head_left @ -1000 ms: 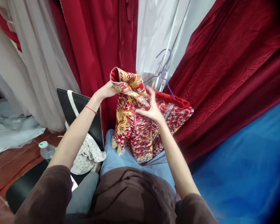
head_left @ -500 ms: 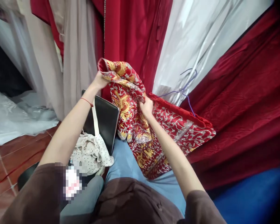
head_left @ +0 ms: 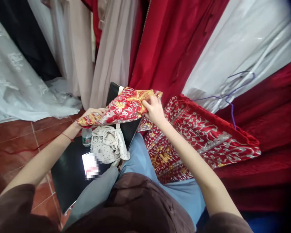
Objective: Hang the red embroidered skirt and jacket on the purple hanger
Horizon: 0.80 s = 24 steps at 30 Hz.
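A red garment (head_left: 126, 106) with gold and silver embroidery is stretched out between my hands above a black chair. My left hand (head_left: 94, 112) is closed on its narrow left end, with the fingers over the top edge. My right hand (head_left: 155, 111) pinches the wider right end, thumb and fingers on the gold embroidery. To the right, across my thigh, lies a red embroidered skirt-like piece (head_left: 203, 136), its upper edge hooked to a purple wire hanger (head_left: 223, 97).
Below the garment are the black chair (head_left: 68, 171), a polka-dot white cloth bag (head_left: 109, 142), a plastic bottle (head_left: 86, 137) and a bright phone screen, partly pixelated (head_left: 89, 165). Long red, beige and white gowns (head_left: 165, 48) hang ahead. Red floor tiles (head_left: 14, 136) show at left.
Both hands have come lower; my left hand has moved left and pulled the garment from a bunched, raised shape into a stretched one. The camera view has turned left, showing more of the chair.
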### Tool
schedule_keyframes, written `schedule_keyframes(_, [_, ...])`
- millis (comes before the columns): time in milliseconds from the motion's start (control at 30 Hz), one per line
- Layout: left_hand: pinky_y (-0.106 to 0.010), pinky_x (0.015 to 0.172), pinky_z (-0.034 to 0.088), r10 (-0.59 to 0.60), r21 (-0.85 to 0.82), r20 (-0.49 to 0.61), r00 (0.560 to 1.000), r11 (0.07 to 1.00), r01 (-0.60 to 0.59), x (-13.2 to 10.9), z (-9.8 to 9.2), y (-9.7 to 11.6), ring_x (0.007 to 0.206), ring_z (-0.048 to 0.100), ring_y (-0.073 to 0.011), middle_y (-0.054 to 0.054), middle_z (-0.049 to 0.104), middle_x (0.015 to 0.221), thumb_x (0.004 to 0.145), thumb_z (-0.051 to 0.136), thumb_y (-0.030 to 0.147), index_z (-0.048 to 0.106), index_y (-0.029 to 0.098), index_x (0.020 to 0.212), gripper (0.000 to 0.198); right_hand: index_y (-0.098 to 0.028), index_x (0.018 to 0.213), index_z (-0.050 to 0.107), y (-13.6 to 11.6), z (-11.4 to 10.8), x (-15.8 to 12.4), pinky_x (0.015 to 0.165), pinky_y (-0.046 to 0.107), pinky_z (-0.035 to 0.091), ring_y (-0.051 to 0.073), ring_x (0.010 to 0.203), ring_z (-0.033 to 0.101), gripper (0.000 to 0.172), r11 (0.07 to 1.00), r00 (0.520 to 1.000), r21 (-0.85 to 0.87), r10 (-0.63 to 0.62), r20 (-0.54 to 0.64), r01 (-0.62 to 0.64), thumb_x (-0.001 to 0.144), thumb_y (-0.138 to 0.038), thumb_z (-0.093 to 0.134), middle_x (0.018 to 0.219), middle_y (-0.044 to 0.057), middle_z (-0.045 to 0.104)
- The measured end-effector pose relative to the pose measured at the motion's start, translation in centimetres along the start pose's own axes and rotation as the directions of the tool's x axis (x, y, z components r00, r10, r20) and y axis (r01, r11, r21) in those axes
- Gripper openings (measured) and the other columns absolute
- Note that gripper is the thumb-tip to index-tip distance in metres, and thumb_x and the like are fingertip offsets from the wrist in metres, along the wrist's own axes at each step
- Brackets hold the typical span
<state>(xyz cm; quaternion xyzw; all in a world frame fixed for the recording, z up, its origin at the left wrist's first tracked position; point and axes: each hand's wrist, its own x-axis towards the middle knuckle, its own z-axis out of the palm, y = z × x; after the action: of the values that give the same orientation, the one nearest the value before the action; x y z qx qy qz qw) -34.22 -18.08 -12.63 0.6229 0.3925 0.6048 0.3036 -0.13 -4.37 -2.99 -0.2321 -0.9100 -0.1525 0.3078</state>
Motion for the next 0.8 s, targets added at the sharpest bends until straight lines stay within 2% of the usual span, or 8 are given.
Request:
schedule_keyframes(67, [-0.052,0.111,0.043,0.021,0.040,0.046,0.999,0.999,-0.023,-0.3,0.6,-1.1,0.116,0.064,-0.0342,-0.013,0.076,0.109,0.042,0.096,0.048,0.074,0.019,0.071,0.047,-0.013,0.138,0.051,0.9,0.4,-0.2,0.103,0.060,0.043,0.038,0.130,0.047,0.057,0.997,0.997,0.051,0.055,-0.048,-0.052,0.082,-0.022,0.058,0.141,0.023,0.050])
schedule_keyframes(167, [-0.051,0.109,0.045,0.071,0.124,0.125,0.990,0.988,-0.087,0.6,0.2,0.6,0.115,0.065,-0.0322,-0.013,0.076,0.111,0.047,0.093,0.057,0.076,0.021,0.076,0.049,-0.014,0.151,0.036,2.6,0.9,0.5,0.102,0.056,0.047,0.036,0.128,0.053,0.074,0.977,0.995,0.189,0.103,0.000,-0.101,0.081,-0.023,0.057,0.144,0.021,0.052])
schedule_keyframes(267, [-0.049,0.109,0.045,0.145,0.301,0.201,0.969,0.932,-0.202,1.4,-0.1,4.2,0.115,0.064,-0.0289,-0.011,0.077,0.110,0.061,0.085,0.064,0.079,0.023,0.082,0.046,-0.017,0.149,0.045,3.1,0.7,1.9,0.099,0.053,0.050,0.033,0.116,0.063,0.065,0.971,0.982,0.155,0.172,0.077,-0.182,0.084,-0.020,0.052,0.128,0.016,0.066])
schedule_keyframes(333, [-0.047,0.111,0.043,0.219,0.418,0.211,0.953,0.860,-0.291,1.6,0.1,6.1,0.118,0.062,-0.0263,-0.008,0.078,0.108,0.076,0.072,0.067,0.080,0.027,0.085,0.042,-0.019,0.145,0.051,2.6,0.2,3.1,0.097,0.051,0.050,0.032,0.111,0.065,0.059,0.968,0.970,0.066,0.240,0.041,-0.242,0.086,-0.016,0.048,0.120,0.013,0.071])
schedule_keyframes(433, [-0.045,0.109,0.043,0.276,0.561,0.268,0.923,0.734,-0.382,1.6,0.4,6.5,0.117,0.062,-0.0246,-0.004,0.078,0.110,0.088,0.060,0.062,0.081,0.031,0.089,0.037,-0.022,0.147,0.051,0.9,-0.1,4.3,0.095,0.047,0.052,0.030,0.112,0.065,0.059,0.962,0.961,-0.022,0.272,-0.044,-0.273,0.089,-0.013,0.043,0.125,0.012,0.069])
schedule_keyframes(533, [-0.046,0.105,0.045,0.158,0.719,0.339,0.927,0.593,-0.364,0.7,0.3,3.6,0.121,0.061,-0.0269,-0.005,0.077,0.114,0.094,0.052,0.045,0.081,0.031,0.089,0.033,-0.023,0.151,0.047,-0.9,0.8,3.8,0.094,0.044,0.052,0.029,0.115,0.063,0.059,0.978,0.980,-0.066,0.196,-0.039,-0.198,0.093,-0.016,0.043,0.140,0.014,0.060])
schedule_keyframes(633, [-0.048,0.106,0.044,-0.023,0.857,0.334,0.942,0.424,-0.293,-1.2,0.8,-1.3,0.134,0.053,-0.0291,-0.008,0.071,0.127,0.091,0.048,0.025,0.080,0.029,0.101,0.034,-0.021,0.153,0.044,-2.1,2.0,1.9,0.102,0.047,0.048,0.032,0.130,0.054,0.062,0.990,0.997,-0.118,0.075,0.016,-0.073,0.092,-0.015,0.046,0.152,0.016,0.049])
schedule_keyframes(800, [-0.044,0.106,0.046,-0.183,0.914,0.381,0.906,0.226,-0.338,-3.7,4.7,-7.0,0.144,0.044,-0.0313,-0.020,0.058,0.143,0.085,0.056,0.014,0.069,0.015,0.121,0.039,-0.020,0.160,0.028,-1.5,1.8,-0.2,0.112,0.056,0.034,0.037,0.148,0.030,0.081,0.985,0.988,-0.149,-0.070,0.134,0.090,0.084,-0.009,0.052,0.164,0.016,0.031])
